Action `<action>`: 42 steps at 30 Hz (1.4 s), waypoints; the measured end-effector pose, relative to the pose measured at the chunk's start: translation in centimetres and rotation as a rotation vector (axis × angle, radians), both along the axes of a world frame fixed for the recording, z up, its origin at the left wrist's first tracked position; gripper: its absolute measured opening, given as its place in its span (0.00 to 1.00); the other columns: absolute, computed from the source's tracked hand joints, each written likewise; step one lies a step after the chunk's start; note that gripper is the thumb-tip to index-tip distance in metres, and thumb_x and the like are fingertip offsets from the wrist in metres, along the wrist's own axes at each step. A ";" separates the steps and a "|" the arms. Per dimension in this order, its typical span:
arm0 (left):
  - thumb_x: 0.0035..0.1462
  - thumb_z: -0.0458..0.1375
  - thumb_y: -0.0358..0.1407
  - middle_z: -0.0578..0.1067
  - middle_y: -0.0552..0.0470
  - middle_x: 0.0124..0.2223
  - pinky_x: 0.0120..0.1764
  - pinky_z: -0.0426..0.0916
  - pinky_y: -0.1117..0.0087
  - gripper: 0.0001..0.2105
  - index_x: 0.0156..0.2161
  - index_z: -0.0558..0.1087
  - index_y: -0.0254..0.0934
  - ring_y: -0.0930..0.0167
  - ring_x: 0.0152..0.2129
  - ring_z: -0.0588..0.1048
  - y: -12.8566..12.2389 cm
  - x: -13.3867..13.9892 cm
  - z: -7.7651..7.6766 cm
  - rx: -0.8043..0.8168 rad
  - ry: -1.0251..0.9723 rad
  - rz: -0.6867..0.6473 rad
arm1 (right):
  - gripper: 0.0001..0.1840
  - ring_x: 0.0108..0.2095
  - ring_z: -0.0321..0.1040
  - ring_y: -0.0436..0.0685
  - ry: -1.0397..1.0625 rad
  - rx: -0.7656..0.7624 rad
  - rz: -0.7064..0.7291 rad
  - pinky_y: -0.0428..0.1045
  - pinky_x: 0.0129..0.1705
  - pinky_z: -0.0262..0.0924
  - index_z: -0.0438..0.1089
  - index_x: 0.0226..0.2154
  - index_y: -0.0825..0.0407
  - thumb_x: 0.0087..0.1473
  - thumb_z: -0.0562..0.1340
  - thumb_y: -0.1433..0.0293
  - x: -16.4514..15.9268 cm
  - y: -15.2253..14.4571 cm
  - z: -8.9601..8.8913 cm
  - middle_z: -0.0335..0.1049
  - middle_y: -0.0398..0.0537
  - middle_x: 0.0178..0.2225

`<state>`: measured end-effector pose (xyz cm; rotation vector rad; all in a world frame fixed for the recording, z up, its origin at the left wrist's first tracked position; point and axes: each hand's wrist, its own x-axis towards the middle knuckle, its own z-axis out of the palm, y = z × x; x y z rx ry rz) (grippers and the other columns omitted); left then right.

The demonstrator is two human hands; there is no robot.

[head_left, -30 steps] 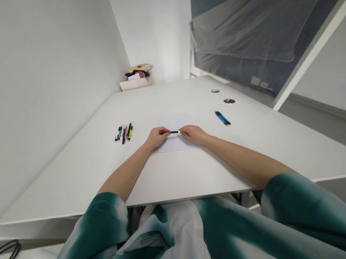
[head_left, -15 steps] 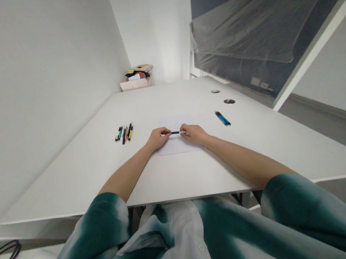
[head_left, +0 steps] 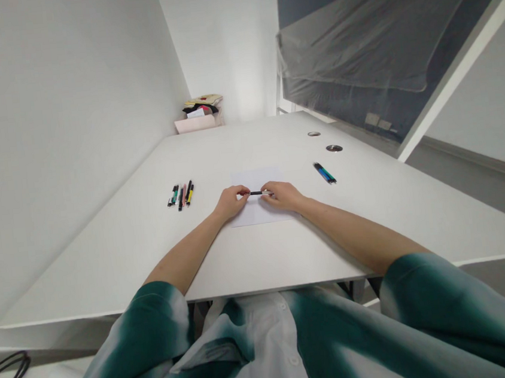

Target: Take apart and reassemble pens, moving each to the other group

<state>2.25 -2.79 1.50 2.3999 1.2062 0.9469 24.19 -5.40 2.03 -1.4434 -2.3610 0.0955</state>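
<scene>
Between my two hands a pen (head_left: 256, 193) lies crosswise, black on its left part and pale at its right end. My left hand (head_left: 232, 201) pinches the black end with thumb and fingers. On the pale end, my right hand (head_left: 283, 196) has its fingers closed, covering part of the pen. Under both hands a white sheet of paper (head_left: 258, 215) rests on the table. The pen is held over the sheet; whether it touches the paper I cannot tell.
Several pens and markers (head_left: 182, 196) lie in a group to the left. A few blue and green pens (head_left: 324, 173) lie to the right on the white table (head_left: 260, 260). Two round metal grommets (head_left: 334, 148) sit farther back. A pale box (head_left: 195, 124) with cloth stands at the far end.
The fingers of my right hand have shifted slightly on the pen, around its pale end. My left hand stays almost in place; the other pens have not moved.
</scene>
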 end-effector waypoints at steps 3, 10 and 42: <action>0.54 0.58 0.32 0.81 0.49 0.37 0.47 0.69 0.64 0.08 0.39 0.78 0.37 0.66 0.37 0.77 -0.1 0.0 0.1 0.011 0.004 0.001 | 0.17 0.42 0.72 0.57 0.025 0.007 -0.026 0.49 0.42 0.61 0.70 0.50 0.50 0.58 0.60 0.68 0.1 0.2 -0.2 0.77 0.50 0.44; 0.53 0.58 0.32 0.79 0.50 0.35 0.44 0.70 0.66 0.05 0.36 0.75 0.37 0.67 0.35 0.76 -0.3 -0.1 0.3 0.010 -0.022 0.007 | 0.13 0.44 0.70 0.57 -0.002 0.112 0.041 0.49 0.46 0.60 0.73 0.46 0.51 0.61 0.57 0.69 0.3 0.5 -0.4 0.75 0.52 0.44; 0.54 0.57 0.31 0.79 0.48 0.36 0.46 0.69 0.63 0.05 0.36 0.75 0.37 0.65 0.36 0.76 -0.2 0.0 0.2 0.043 0.026 -0.009 | 0.17 0.45 0.72 0.58 0.000 0.023 -0.019 0.49 0.43 0.61 0.69 0.52 0.52 0.60 0.59 0.69 0.0 0.1 -0.2 0.76 0.52 0.46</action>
